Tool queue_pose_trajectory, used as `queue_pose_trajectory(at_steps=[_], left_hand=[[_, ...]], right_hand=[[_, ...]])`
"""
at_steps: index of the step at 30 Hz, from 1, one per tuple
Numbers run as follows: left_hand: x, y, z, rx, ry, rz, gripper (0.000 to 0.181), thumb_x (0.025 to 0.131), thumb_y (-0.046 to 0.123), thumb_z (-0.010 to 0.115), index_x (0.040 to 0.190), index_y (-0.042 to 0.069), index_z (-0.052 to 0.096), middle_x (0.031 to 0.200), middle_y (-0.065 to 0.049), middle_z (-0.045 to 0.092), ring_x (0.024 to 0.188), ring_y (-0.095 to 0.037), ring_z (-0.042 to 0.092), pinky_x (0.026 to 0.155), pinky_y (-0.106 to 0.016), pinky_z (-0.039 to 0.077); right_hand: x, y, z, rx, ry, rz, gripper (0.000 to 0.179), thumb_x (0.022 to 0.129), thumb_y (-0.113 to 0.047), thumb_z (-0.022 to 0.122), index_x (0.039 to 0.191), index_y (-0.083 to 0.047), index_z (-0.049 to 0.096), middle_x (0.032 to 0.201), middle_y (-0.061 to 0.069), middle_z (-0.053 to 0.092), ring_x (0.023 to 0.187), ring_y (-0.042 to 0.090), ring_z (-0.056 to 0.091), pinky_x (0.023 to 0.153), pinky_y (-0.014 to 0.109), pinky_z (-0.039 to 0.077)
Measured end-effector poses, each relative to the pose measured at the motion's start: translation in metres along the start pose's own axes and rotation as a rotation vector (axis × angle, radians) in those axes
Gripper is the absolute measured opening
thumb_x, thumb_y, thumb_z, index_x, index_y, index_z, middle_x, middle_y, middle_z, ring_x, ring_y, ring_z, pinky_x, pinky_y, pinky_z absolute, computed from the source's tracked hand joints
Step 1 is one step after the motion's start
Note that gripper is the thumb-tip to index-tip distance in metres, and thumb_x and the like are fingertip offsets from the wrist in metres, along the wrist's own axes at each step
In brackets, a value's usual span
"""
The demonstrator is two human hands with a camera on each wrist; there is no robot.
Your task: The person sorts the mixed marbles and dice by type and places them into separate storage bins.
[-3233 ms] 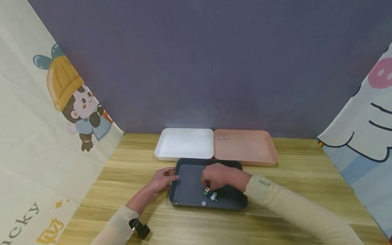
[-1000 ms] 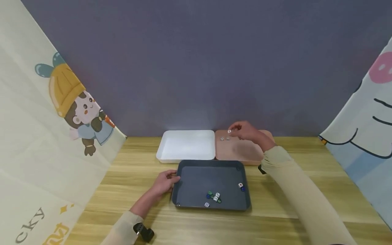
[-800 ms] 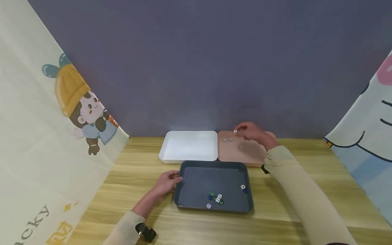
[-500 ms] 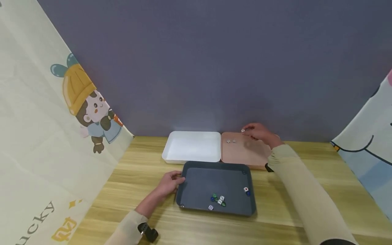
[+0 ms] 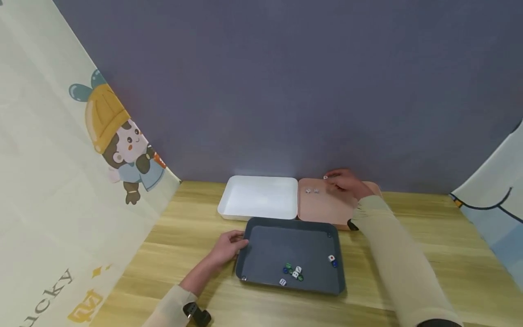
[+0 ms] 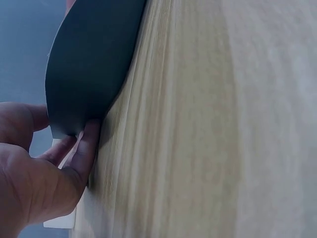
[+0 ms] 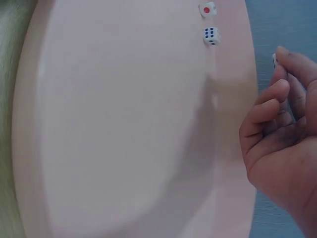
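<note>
My right hand point(image 5: 346, 180) pinches a white die point(image 7: 275, 60) between thumb and fingertips, over the back part of the pink tray point(image 5: 320, 217). Two white dice lie in that tray; in the right wrist view one die point(image 7: 208, 9) shows a red dot and the other die point(image 7: 211, 35) blue dots. My left hand point(image 5: 226, 247) grips the left side of the dark tray point(image 5: 269, 247), thumb at the rim and fingers against the outer wall, as the left wrist view shows. Several white, green and blue dice point(image 5: 295, 274) sit near the dark tray's front.
A white tray point(image 5: 259, 197) stands left of the pink one, both behind the dark tray. Inside the dark tray's right wall lie a red-dotted white die point(image 5: 331, 258) and a blue die point(image 5: 334, 263). A grey-purple backdrop point(image 5: 286, 91) rises behind the trays.
The right hand left the dark tray and carried a white die to the pink tray, then lowered it slightly. The left hand stays on the dark tray. The head view has shifted.
</note>
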State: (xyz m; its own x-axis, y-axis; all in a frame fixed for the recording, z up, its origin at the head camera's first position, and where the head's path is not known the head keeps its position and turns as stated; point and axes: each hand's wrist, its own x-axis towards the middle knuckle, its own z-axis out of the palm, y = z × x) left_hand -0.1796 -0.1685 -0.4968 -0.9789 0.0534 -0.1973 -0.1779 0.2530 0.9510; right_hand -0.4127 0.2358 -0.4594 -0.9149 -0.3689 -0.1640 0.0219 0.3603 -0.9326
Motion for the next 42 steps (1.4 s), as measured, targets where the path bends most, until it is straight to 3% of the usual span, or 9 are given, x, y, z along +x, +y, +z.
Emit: queue_pose_trajectory(at_steps=[4,8,11,14,20,23,26,37,42], left_hand=[[-0.003,-0.004,0.001,-0.022,-0.011,-0.013,0.042,0.093,0.012,0.066,0.127,-0.009,0.055,0.098,-0.013,0.064,0.077,-0.016,0.061,0.06,-0.03,0.053],[-0.001,-0.003,0.001,-0.015,0.013,-0.004,0.04,0.093,0.011,0.065,0.127,-0.009,0.056,0.096,-0.012,0.063,0.078,-0.016,0.059,0.059,-0.029,0.051],[0.004,-0.001,0.001,0.006,0.026,-0.004,0.04,0.094,0.012,0.064,0.127,-0.008,0.056,0.097,-0.012,0.062,0.077,-0.016,0.058,0.057,-0.028,0.05],[0.006,0.002,0.001,0.018,0.026,-0.005,0.04,0.094,0.011,0.063,0.127,-0.01,0.055,0.097,-0.012,0.062,0.077,-0.016,0.058,0.056,-0.028,0.049],[-0.007,0.025,0.003,0.004,0.019,-0.007,0.037,0.095,0.006,0.06,0.125,-0.014,0.053,0.097,-0.015,0.062,0.08,-0.019,0.059,0.06,-0.031,0.049],[-0.006,0.023,0.004,-0.006,0.023,-0.005,0.037,0.094,0.007,0.061,0.125,-0.012,0.054,0.096,-0.013,0.062,0.078,-0.017,0.058,0.058,-0.029,0.048],[0.002,0.008,0.003,-0.014,0.029,-0.013,0.038,0.094,0.01,0.063,0.126,-0.01,0.055,0.097,-0.012,0.063,0.077,-0.016,0.058,0.057,-0.027,0.048],[-0.009,0.025,0.006,0.006,0.026,-0.005,0.037,0.094,0.004,0.06,0.125,-0.016,0.052,0.096,-0.014,0.062,0.078,-0.02,0.057,0.058,-0.03,0.048],[-0.002,0.012,0.005,0.036,0.053,-0.004,0.037,0.094,0.008,0.062,0.124,-0.012,0.055,0.094,-0.01,0.063,0.072,-0.016,0.054,0.054,-0.027,0.044]], right_hand=[[0.004,0.014,0.008,0.059,-0.009,0.027,0.04,0.096,-0.009,0.057,0.134,0.001,0.052,0.08,0.002,0.059,0.052,0.016,0.037,0.056,0.034,0.04],[0.005,0.019,0.013,0.15,-0.013,-0.01,0.035,0.093,0.002,0.055,0.127,0.009,0.056,0.098,0.016,0.062,0.061,0.02,0.038,0.062,0.034,0.041],[0.007,0.019,0.014,0.228,-0.017,0.01,0.032,0.094,0.001,0.058,0.124,0.011,0.057,0.097,0.023,0.062,0.065,0.021,0.044,0.066,0.035,0.045],[0.008,0.016,0.014,0.269,-0.002,0.06,0.033,0.095,-0.001,0.06,0.126,0.009,0.058,0.093,0.018,0.062,0.066,0.021,0.048,0.068,0.036,0.048],[0.006,0.006,0.017,0.189,-0.001,0.11,0.034,0.096,-0.005,0.058,0.129,0.006,0.057,0.074,0.008,0.058,0.059,0.019,0.044,0.062,0.035,0.043],[0.011,0.006,0.019,0.133,0.014,0.148,0.037,0.096,-0.009,0.06,0.131,0.003,0.057,0.075,0.007,0.06,0.056,0.015,0.044,0.055,0.032,0.041],[0.02,0.013,0.02,0.111,0.037,0.178,0.038,0.095,-0.013,0.063,0.131,-0.001,0.059,0.078,0.005,0.063,0.053,0.012,0.044,0.05,0.029,0.039],[0.024,0.022,0.024,0.167,0.068,0.214,0.04,0.094,-0.011,0.065,0.132,-0.001,0.058,0.086,0.004,0.07,0.046,0.007,0.04,0.045,0.025,0.037],[0.025,0.024,0.026,0.083,0.075,0.212,0.038,0.092,-0.013,0.068,0.128,-0.002,0.061,0.082,0.001,0.069,0.045,0.007,0.041,0.045,0.025,0.038]])
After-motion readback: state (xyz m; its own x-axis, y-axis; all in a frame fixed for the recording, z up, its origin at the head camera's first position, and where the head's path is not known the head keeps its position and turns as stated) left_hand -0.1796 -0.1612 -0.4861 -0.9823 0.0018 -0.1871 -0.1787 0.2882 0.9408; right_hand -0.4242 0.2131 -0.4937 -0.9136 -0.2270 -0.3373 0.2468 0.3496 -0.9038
